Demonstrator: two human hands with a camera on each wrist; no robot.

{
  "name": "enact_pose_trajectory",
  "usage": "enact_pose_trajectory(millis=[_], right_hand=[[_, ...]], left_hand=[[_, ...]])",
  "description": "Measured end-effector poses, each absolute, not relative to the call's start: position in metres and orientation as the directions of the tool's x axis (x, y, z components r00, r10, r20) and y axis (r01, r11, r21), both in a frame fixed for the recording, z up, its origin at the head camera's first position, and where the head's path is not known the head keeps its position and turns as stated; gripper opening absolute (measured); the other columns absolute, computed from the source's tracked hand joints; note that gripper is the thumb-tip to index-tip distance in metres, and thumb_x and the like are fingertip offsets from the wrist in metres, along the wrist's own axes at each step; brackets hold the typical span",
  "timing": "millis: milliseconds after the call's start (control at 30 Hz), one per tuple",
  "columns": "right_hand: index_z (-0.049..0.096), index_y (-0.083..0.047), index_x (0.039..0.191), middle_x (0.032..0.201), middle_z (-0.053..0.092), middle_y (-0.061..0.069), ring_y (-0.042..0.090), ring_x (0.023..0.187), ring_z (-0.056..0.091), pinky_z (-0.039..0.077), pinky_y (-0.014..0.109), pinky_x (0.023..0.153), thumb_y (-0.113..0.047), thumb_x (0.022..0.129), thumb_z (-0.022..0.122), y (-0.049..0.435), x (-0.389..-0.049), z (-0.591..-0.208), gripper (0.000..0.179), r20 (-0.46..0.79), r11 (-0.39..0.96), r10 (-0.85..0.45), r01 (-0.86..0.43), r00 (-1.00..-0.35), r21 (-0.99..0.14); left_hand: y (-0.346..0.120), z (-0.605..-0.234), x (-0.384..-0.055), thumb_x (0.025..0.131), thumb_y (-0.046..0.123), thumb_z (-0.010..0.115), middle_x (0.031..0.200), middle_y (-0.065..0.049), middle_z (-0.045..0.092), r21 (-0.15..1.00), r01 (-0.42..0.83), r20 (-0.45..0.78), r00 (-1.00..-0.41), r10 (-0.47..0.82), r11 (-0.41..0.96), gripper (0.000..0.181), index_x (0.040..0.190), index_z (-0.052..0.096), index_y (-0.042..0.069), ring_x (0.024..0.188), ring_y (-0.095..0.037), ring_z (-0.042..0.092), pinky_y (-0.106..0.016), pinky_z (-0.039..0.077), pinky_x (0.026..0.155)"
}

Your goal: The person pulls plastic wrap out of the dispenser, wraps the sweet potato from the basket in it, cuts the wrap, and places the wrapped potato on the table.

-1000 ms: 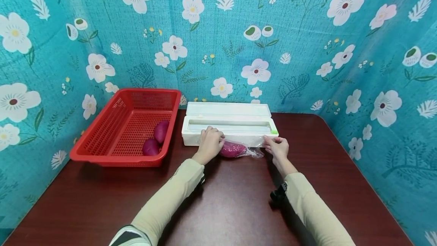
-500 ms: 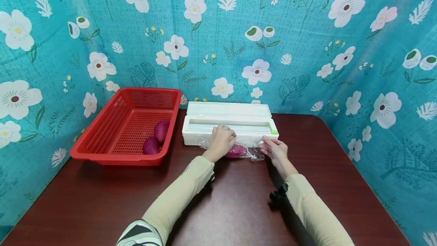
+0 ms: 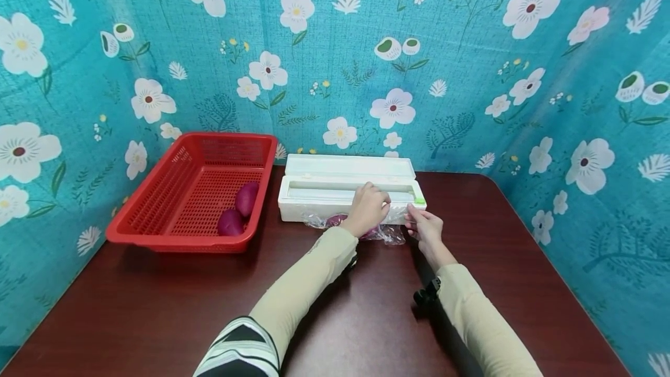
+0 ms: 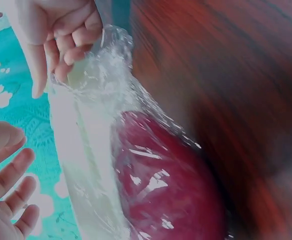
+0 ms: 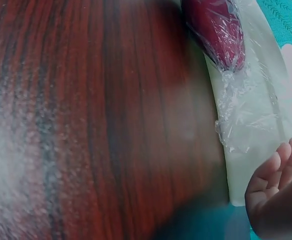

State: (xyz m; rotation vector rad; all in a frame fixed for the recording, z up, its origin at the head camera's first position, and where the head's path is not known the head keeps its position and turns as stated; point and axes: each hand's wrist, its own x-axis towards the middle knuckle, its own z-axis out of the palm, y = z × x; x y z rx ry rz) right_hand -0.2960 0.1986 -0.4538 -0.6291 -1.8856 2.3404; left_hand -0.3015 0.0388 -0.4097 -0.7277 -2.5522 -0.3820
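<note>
A white cling film dispenser [image 3: 298, 212] lies on the table with its lid raised and a green slider at its right end. Against its front rests an oval purple vegetable [image 4: 171, 185], wrapped in clear cling film [image 5: 236, 107] that bunches at its end. My left hand [image 3: 368, 208] is over the dispenser's front edge, right of its middle. In the left wrist view its fingers [image 4: 16, 172] are loosely bent, with nothing visible between them. At the dispenser's right front corner my right hand [image 3: 426, 228] pinches the film's edge; its fingertips are partly hidden.
On the left of the dark wooden table [image 3: 324, 330] stands a red plastic basket [image 3: 178, 243] holding two more purple oval vegetables [image 3: 246, 198]. A blue flowered cloth [image 3: 335, 86] hangs behind the table and along both sides.
My left hand has slid rightward along the dispenser's front edge toward the right hand, passing over the wrapped vegetable. The right hand has stayed near the right corner, shifting only slightly.
</note>
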Motion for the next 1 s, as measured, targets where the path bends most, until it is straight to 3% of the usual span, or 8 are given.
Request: enact_pose_trajectory(millis=[133,267,500,667,867,1000], right_hand=[[0.060,-0.012,0.064,0.056,0.061,-0.002,0.008,0.046,0.057,0.044,0.019,0.041,-0.013,0.080,0.067,0.201,-0.297,-0.453,0.017,-0.255,-0.242,0.312,0.183,-0.915,-0.953],[0.057,-0.006,0.076,0.057,0.063,-0.002,0.009,0.047,0.059,0.044,0.019,0.041,-0.010,0.080,0.067,0.201,-0.298,-0.451,0.011,-0.236,-0.220,0.312,0.172,-0.920,-0.960],[0.037,-0.009,0.093,0.058,0.062,-0.002,0.010,0.042,0.057,0.042,0.019,0.037,-0.005,0.077,0.068,0.201,-0.304,-0.464,0.035,-0.089,-0.191,0.369,0.018,-0.925,-0.981],[0.038,-0.015,0.098,0.062,0.065,0.001,0.010,0.041,0.056,0.042,0.019,0.036,-0.010,0.074,0.073,0.209,-0.314,-0.487,0.042,0.012,-0.198,0.381,-0.094,-0.925,-0.976],[0.041,-0.012,0.096,0.060,0.064,-0.001,0.009,0.039,0.054,0.041,0.019,0.035,-0.007,0.075,0.071,0.203,-0.304,-0.475,0.037,-0.004,-0.171,0.398,-0.070,-0.917,-0.983],[0.041,-0.007,0.100,0.056,0.061,-0.003,0.010,0.036,0.052,0.040,0.019,0.035,-0.002,0.077,0.066,0.201,-0.298,-0.462,0.034,-0.042,-0.158,0.395,-0.023,-0.918,-0.987]], left_hand=[[0.050,-0.406,-0.303,0.080,0.019,0.060,0.085,0.006,0.065,0.105,0.572,0.476,-0.747,0.464,0.813,0.012,0.085,0.071,0.019,0.084,-0.015,0.051,-0.028,0.039,0.070],[0.057,-0.404,-0.305,0.080,0.019,0.061,0.084,0.005,0.064,0.124,0.572,0.462,-0.757,0.463,0.811,0.012,0.086,0.071,0.019,0.083,-0.014,0.052,-0.027,0.039,0.070],[0.061,-0.405,-0.314,0.081,0.020,0.062,0.086,0.003,0.065,0.197,0.541,0.456,-0.789,0.412,0.818,0.013,0.090,0.071,0.017,0.081,-0.014,0.054,-0.025,0.041,0.071],[0.067,-0.405,-0.315,0.081,0.021,0.064,0.086,0.002,0.065,0.237,0.529,0.418,-0.813,0.406,0.815,0.013,0.091,0.071,0.016,0.081,-0.015,0.054,-0.024,0.042,0.071],[0.079,-0.409,-0.316,0.082,0.022,0.063,0.088,0.002,0.065,0.249,0.515,0.376,-0.832,0.408,0.820,0.014,0.093,0.071,0.017,0.082,-0.014,0.053,-0.024,0.042,0.069],[0.087,-0.409,-0.318,0.082,0.021,0.062,0.087,0.003,0.065,0.151,0.535,0.386,-0.806,0.448,0.831,0.013,0.089,0.071,0.017,0.081,-0.015,0.054,-0.024,0.043,0.070]])
